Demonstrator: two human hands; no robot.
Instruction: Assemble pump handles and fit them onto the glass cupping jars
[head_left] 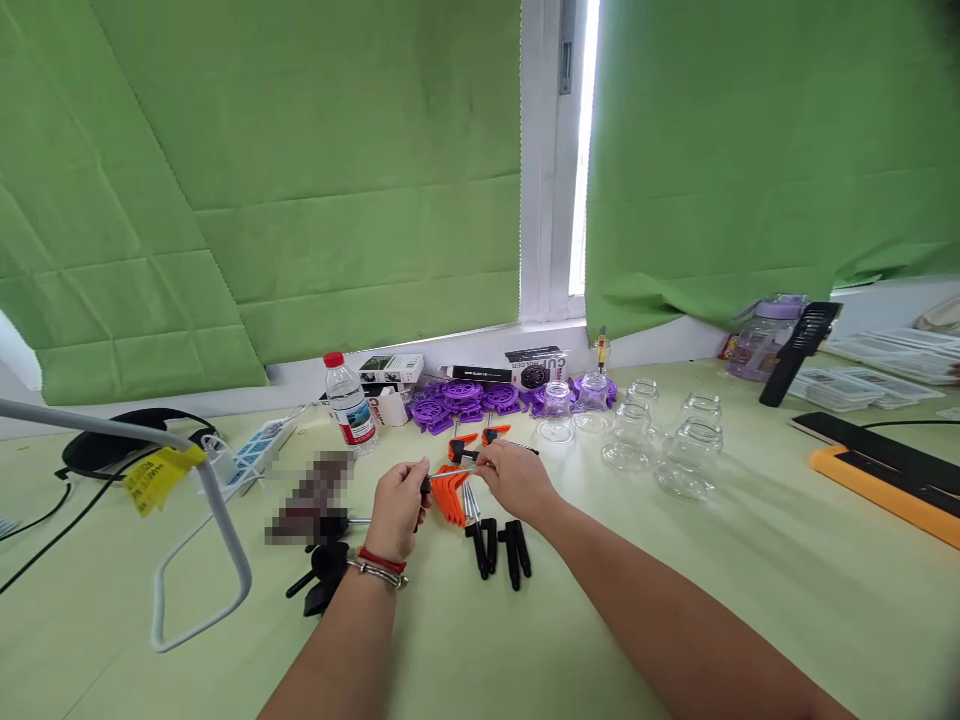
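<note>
My left hand (400,505) is closed around a black handle (426,486), largely hidden by the fingers. A thin metal rod (450,473) runs from it toward my right hand (516,478), whose fingers are pinched on the rod's far end. Just below lie a row of orange angled pieces (449,493) and several metal rods (471,500). Nearer to me, several black handle-like pieces (514,558) rest on the table. Behind my hands are two orange pieces with black parts (463,443). Black parts (324,575) lie left of my left wrist.
Purple round parts (461,397) and small boxes (390,370) line the back. A red-capped bottle (351,412) stands back left, glass jars (688,462) to the right. A grey metal frame (232,530) and power strip (262,447) occupy the left; an orange-and-black device (885,490) lies far right.
</note>
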